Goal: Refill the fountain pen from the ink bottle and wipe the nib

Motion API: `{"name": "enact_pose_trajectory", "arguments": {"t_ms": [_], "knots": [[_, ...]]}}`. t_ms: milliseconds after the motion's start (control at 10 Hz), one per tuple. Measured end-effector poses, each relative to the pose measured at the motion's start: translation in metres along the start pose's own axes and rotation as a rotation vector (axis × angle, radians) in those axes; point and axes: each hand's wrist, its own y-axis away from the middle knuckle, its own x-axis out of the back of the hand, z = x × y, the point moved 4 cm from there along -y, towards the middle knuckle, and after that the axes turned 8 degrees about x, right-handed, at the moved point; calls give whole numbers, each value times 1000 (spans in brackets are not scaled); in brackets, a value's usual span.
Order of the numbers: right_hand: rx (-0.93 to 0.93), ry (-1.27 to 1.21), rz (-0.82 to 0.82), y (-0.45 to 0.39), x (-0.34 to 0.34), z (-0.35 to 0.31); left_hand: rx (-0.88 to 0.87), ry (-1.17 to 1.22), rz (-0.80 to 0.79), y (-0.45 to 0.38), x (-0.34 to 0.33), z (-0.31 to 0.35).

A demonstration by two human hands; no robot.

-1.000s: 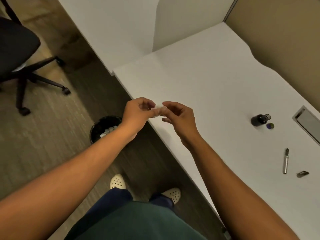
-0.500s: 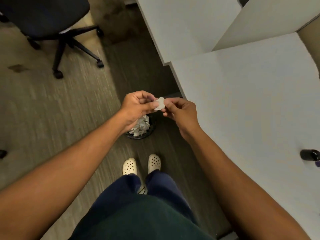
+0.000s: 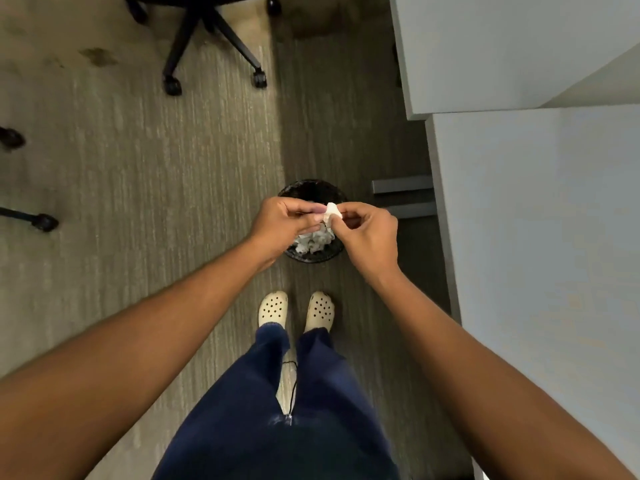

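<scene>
We count two hands, the left hand (image 3: 282, 221) and the right hand (image 3: 369, 233), and between their fingertips one small white wad of tissue (image 3: 331, 212). Below them we see one black waste bin (image 3: 313, 256), with a heap of crumpled white paper (image 3: 313, 240) inside that we cannot count piece by piece. We count two cream clogs (image 3: 273, 309), one on each foot. We see two white desk surfaces (image 3: 540, 237) at the right. One chair base (image 3: 211, 32) shows at the top with three castors that we can make out, and two more castors (image 3: 44, 222) sit at the left edge.
</scene>
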Motion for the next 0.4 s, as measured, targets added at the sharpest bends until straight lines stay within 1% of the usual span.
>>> {"name": "enact_pose_trajectory", "arguments": {"t_ms": [100, 200, 300, 400], "knots": [[101, 140, 9, -15, -16, 25, -170, -275, 117, -14, 6, -12], [189, 301, -13, -39, -35, 53, -285, -475, 276, -24, 13, -24], [168, 427, -144, -56, -57, 86, -346, -584, 333, -28, 16, -35], [66, 539, -276, -75, -75, 117, -385, -617, 344, -39, 21, -46]]}}
